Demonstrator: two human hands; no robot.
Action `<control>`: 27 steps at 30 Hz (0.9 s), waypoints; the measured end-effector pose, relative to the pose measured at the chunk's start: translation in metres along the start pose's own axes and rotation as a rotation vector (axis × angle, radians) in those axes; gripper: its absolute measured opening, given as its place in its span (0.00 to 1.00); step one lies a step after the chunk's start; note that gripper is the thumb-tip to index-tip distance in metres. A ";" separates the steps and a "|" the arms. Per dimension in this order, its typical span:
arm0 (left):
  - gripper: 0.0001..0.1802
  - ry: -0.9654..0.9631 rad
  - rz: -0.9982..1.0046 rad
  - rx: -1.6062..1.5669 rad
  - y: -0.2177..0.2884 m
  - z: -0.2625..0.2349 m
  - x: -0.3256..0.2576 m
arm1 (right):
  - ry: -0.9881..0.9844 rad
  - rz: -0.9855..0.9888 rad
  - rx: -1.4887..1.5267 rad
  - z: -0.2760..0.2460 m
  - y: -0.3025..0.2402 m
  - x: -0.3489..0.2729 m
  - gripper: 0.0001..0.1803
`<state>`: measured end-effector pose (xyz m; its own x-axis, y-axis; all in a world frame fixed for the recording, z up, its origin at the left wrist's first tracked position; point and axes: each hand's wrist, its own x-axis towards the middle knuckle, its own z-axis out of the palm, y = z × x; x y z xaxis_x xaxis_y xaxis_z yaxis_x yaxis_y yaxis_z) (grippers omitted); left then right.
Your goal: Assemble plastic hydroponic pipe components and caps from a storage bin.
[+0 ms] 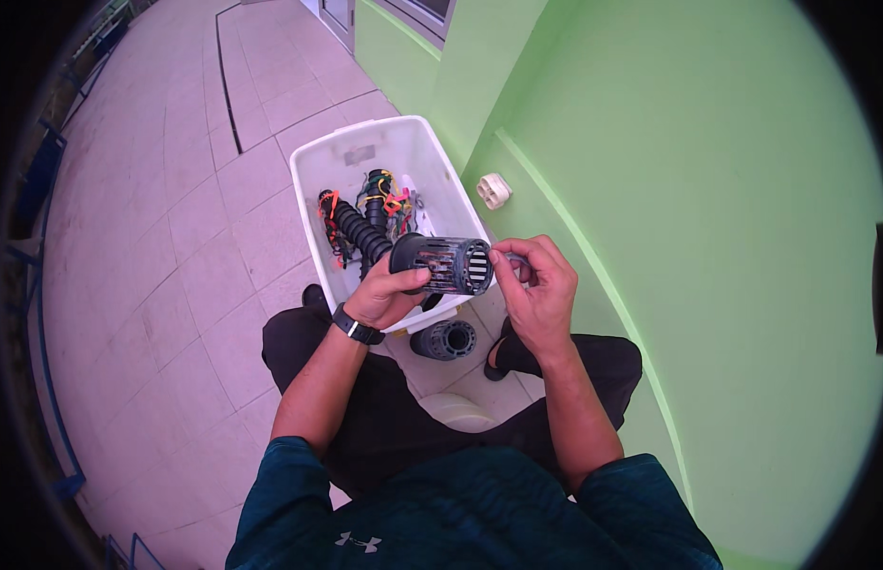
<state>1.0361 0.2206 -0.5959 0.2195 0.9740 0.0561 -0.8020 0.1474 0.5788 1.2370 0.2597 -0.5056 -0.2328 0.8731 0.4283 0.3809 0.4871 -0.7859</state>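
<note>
My left hand (389,293) is wrapped around a black slotted plastic cylinder (443,265), held level over the near edge of a white plastic tub. The cylinder's barred end faces right. At that end my right hand (542,290) has thumb and fingertips pinched together, close against the rim; whatever is between them is too small to make out. Inside the tub (362,126) lie black ribbed tubes (354,226) tangled with orange, yellow and grey strips (396,201). A second dark slotted cylinder (445,339) is below the held one, between my feet and beside the tub.
A green wall (707,209) rises close on my right. A white block with round recesses (493,191) is next to the tub by the wall's foot. Pale floor tiles (175,266) spread to the left, with blue railings (50,380) at the far left. A pale rounded seat (457,412) shows beneath me.
</note>
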 end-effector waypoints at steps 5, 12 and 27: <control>0.29 -0.005 -0.019 0.042 0.003 0.000 0.004 | -0.044 0.072 0.189 -0.002 0.015 0.001 0.05; 0.20 0.021 -0.054 0.273 0.047 -0.005 -0.083 | -0.038 0.162 0.198 0.049 -0.050 -0.050 0.06; 0.19 -0.034 0.077 0.134 0.006 0.049 -0.210 | -0.062 0.153 0.392 0.034 -0.087 -0.171 0.13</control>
<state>1.0124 0.0090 -0.5644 0.1805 0.9748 0.1310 -0.7366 0.0457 0.6748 1.2134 0.0676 -0.5258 -0.2581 0.9260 0.2755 0.0485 0.2972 -0.9536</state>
